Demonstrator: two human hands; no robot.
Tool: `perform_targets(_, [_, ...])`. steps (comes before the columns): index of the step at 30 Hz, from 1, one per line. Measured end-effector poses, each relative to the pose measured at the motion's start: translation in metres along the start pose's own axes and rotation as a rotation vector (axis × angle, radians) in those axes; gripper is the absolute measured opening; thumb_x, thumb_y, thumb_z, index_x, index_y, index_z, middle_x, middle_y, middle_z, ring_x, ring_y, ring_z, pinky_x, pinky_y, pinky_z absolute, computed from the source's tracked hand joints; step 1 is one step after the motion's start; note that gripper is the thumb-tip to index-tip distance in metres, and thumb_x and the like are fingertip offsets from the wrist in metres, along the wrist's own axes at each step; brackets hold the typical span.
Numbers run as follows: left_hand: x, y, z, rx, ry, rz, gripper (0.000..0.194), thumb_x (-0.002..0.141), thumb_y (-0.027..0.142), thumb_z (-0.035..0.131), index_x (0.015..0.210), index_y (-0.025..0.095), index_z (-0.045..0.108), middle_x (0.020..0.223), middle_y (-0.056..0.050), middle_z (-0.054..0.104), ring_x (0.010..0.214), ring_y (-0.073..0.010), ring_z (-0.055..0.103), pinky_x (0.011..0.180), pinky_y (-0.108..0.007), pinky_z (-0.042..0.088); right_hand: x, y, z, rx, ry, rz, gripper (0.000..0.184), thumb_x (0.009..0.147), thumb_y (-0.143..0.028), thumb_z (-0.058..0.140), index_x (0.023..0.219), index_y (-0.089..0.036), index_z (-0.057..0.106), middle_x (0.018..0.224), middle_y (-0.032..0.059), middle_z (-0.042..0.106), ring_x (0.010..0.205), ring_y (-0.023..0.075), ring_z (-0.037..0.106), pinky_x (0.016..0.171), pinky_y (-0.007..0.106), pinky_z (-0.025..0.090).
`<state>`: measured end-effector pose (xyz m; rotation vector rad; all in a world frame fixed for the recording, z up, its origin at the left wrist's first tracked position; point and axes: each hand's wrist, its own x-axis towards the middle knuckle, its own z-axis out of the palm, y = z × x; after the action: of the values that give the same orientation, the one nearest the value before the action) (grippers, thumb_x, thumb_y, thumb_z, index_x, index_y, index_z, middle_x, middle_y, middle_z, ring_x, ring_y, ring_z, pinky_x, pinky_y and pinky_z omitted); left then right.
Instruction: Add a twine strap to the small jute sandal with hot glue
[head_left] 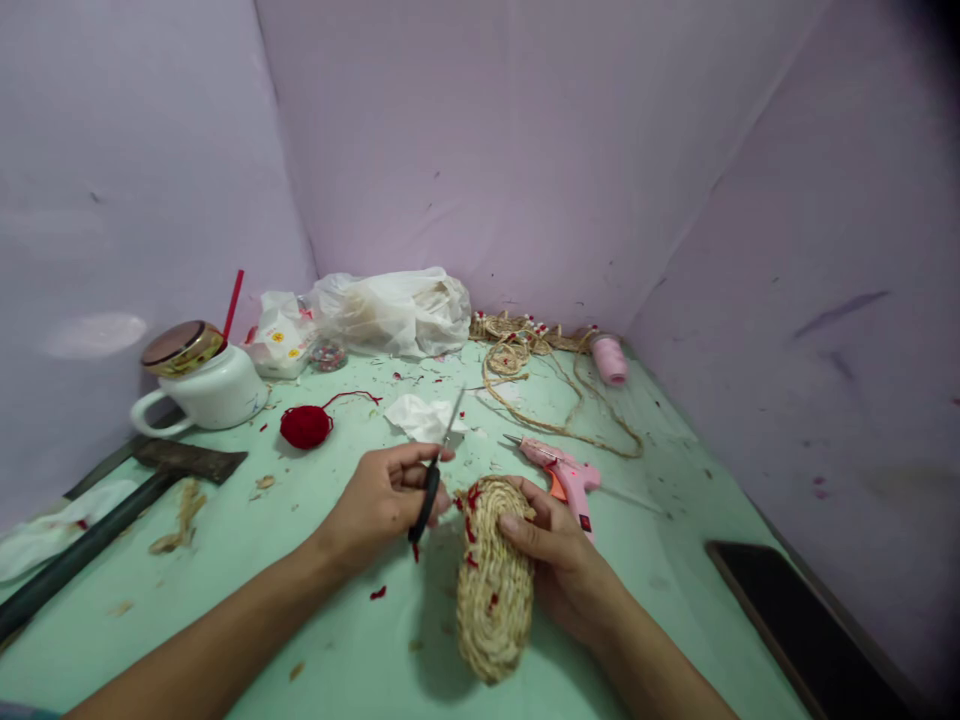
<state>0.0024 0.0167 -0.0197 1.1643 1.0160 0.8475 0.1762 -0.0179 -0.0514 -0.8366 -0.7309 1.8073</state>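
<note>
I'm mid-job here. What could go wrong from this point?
The black-handled metal scissors in the left grip could nick the right grip or the tan, oval woven-straw piece it holds.

The pink plastic glue gun lies just beyond the right grip; its metal tip might burn if hot, which I can't tell.

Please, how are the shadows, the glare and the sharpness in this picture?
Head view: a soft shadow lies on the green table left of the woven piece; head view: a pale oval on the left wall looks like glare; head view: the upper right corner darkens, and the scissors look slightly soft.
</note>
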Motion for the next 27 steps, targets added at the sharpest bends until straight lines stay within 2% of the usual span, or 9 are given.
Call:
perform_targets(2, [0.003, -0.002, -0.003, 0.004, 0.031, 0.013, 0.048, 0.056, 0.022, 0.070, 0.100, 0.010, 0.054, 0.059, 0.002, 0.057, 0.048, -0.0084, 0.049, 0.046, -0.020, 0.037, -0.001, -0.001, 0.002, 0.015, -0.062, 0.052, 0.039, 0.058, -0.027, 0.076, 0.088, -0.016, 0.054, 0.072, 0.0028, 0.065, 0.061, 0.0164, 0.063, 0.062, 0.031, 0.048])
perform_targets(5, [0.006, -0.010, -0.005, 0.004, -0.086, -0.075, 0.048, 0.059, 0.028, 0.070, 0.100, 0.010, 0.055, 0.055, 0.002, 0.054, 0.042, -0.0083, 0.047, 0.042, -0.021, 0.034, -0.002, 0.001, 0.003, 0.028, -0.101, 0.100, 0.044, 0.056, -0.025, 0.077, 0.090, -0.016, 0.052, 0.075, 0.0037, 0.066, 0.061, 0.0163, 0.063, 0.062, 0.031, 0.049])
perform_targets(9, [0.005, -0.017, -0.002, -0.011, -0.133, -0.126, 0.046, 0.057, 0.024, 0.071, 0.098, 0.011, 0.057, 0.051, 0.003, 0.053, 0.038, -0.0070, 0.044, 0.038, -0.019, 0.032, 0.001, 0.005, 0.001, 0.007, -0.033, 0.098, 0.062, 0.055, -0.022, 0.079, 0.107, -0.018, 0.046, 0.081, 0.0046, 0.067, 0.064, 0.0172, 0.065, 0.064, 0.032, 0.049])
perform_targets(12, [0.004, -0.014, 0.001, -0.072, -0.084, -0.168, 0.042, 0.055, 0.019, 0.069, 0.095, 0.011, 0.058, 0.055, 0.002, 0.056, 0.036, -0.0053, 0.044, 0.036, -0.017, 0.032, 0.004, 0.004, -0.002, -0.021, 0.042, 0.082, 0.058, 0.062, -0.032, 0.075, 0.111, -0.017, 0.047, 0.082, 0.0058, 0.068, 0.066, 0.0176, 0.065, 0.064, 0.031, 0.049])
perform_targets(16, [0.008, -0.007, -0.002, -0.248, 0.060, -0.275, 0.034, 0.056, 0.015, 0.064, 0.090, 0.012, 0.059, 0.052, 0.003, 0.054, 0.034, -0.0038, 0.044, 0.031, -0.013, 0.023, 0.007, -0.002, -0.004, 0.021, 0.184, 0.039, 0.041, 0.073, -0.054, 0.056, 0.091, -0.017, 0.058, 0.075, 0.0052, 0.065, 0.060, 0.0174, 0.063, 0.053, 0.029, 0.049])
perform_targets(18, [0.011, -0.005, -0.005, -0.342, 0.147, -0.313, 0.030, 0.057, 0.013, 0.061, 0.087, 0.011, 0.059, 0.051, 0.003, 0.053, 0.033, -0.0034, 0.043, 0.029, -0.012, 0.017, 0.006, -0.005, -0.005, -0.029, 0.267, -0.046, 0.033, 0.070, -0.050, 0.061, 0.079, -0.018, 0.059, 0.066, 0.0016, 0.062, 0.053, 0.0140, 0.058, 0.046, 0.025, 0.046])
perform_targets(21, [0.013, -0.004, -0.008, -0.432, 0.234, -0.331, 0.027, 0.058, 0.010, 0.059, 0.085, 0.010, 0.059, 0.054, 0.002, 0.054, 0.035, -0.0032, 0.044, 0.028, -0.011, 0.017, 0.003, -0.005, -0.007, -0.170, 0.331, -0.175, 0.025, 0.066, -0.040, 0.065, 0.063, -0.017, 0.055, 0.055, -0.0028, 0.053, 0.043, 0.0093, 0.047, 0.041, 0.021, 0.040])
perform_targets(24, [0.014, -0.005, -0.008, -0.471, 0.254, -0.319, 0.026, 0.059, 0.009, 0.057, 0.085, 0.010, 0.058, 0.055, 0.001, 0.054, 0.035, -0.0034, 0.044, 0.028, -0.011, 0.016, 0.000, -0.002, -0.009, -0.350, 0.352, -0.252, 0.036, 0.073, -0.037, 0.056, 0.046, -0.019, 0.041, 0.043, -0.0058, 0.040, 0.036, 0.0065, 0.035, 0.037, 0.021, 0.029])
perform_targets(27, [0.013, -0.005, -0.005, -0.483, 0.267, -0.322, 0.025, 0.059, 0.008, 0.057, 0.083, 0.011, 0.056, 0.053, 0.002, 0.053, 0.035, -0.0037, 0.045, 0.027, -0.011, 0.016, 0.000, 0.002, -0.009, -0.525, 0.331, -0.297, 0.033, 0.075, -0.038, 0.054, 0.049, -0.019, 0.046, 0.040, -0.0061, 0.039, 0.038, 0.0077, 0.035, 0.039, 0.021, 0.028])
